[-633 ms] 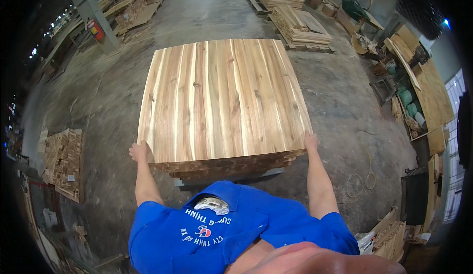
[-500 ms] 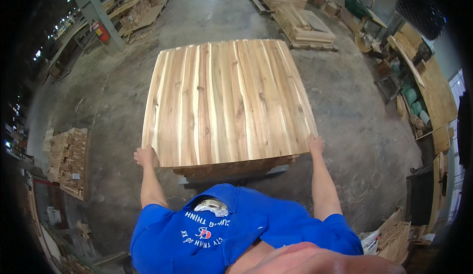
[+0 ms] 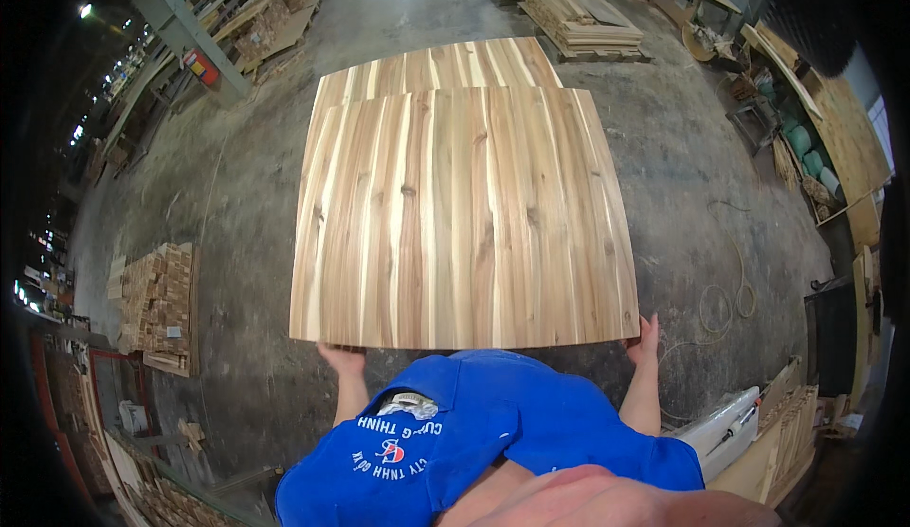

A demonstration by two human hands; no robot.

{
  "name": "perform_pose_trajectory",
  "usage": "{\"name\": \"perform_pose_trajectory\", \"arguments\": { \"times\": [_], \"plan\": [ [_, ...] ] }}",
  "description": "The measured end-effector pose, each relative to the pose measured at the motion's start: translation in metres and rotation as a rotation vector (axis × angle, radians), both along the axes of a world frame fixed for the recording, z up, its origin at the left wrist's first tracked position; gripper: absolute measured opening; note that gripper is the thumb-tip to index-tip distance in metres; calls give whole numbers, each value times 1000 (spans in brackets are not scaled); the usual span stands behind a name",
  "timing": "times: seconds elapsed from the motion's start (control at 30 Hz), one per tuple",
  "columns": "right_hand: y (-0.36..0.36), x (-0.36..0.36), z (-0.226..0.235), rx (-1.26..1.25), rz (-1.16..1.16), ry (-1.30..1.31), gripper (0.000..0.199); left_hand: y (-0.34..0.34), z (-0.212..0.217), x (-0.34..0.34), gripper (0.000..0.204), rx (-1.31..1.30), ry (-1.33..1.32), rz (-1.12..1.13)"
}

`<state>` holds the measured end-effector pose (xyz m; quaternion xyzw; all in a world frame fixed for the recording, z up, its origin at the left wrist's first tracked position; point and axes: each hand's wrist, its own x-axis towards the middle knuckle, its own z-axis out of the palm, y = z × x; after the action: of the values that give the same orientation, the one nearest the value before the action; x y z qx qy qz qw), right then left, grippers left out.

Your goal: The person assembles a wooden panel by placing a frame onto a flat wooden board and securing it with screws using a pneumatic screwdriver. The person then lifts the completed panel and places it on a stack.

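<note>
While the wide glued wood panel (image 3: 464, 219) is held up flat over the panel stack (image 3: 441, 67), its near edge is gripped from below by the left hand (image 3: 341, 359) and the right hand (image 3: 646, 337). It is best kept level, both corners supported evenly. A red box-shaped fixture (image 3: 203, 65) is mounted on the green column (image 3: 175, 15) at far left.

Head camera, single view: worn on the head, fisheye, facing steeply down and forward. Close over the blue shirt (image 3: 493, 432) and the panel (image 3: 464, 219); concrete floor (image 3: 237, 195) and distant wood stacks (image 3: 578, 15) bend toward the rim.
</note>
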<state>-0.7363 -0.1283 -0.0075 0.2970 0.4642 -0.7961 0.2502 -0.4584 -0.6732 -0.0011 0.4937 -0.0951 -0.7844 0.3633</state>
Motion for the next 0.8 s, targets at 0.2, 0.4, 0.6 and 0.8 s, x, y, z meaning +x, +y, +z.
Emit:
{"name": "perform_pose_trajectory", "arguments": {
  "times": [0.2,0.4,0.6,0.8],
  "plan": [
    [-5,36,79,175,121,206,42,11,66,3,50,-13,31,-93],
    [9,87,172,257,-26,616,45,7,138,50,42,-373,-72,-88],
    [33,104,225,169,-61,810,26,0,210,99,28,-719,-440,-119],
    [90,134,270,253,-224,1204,40,69,284,87,38,-1099,-290,191]
  ]
}}
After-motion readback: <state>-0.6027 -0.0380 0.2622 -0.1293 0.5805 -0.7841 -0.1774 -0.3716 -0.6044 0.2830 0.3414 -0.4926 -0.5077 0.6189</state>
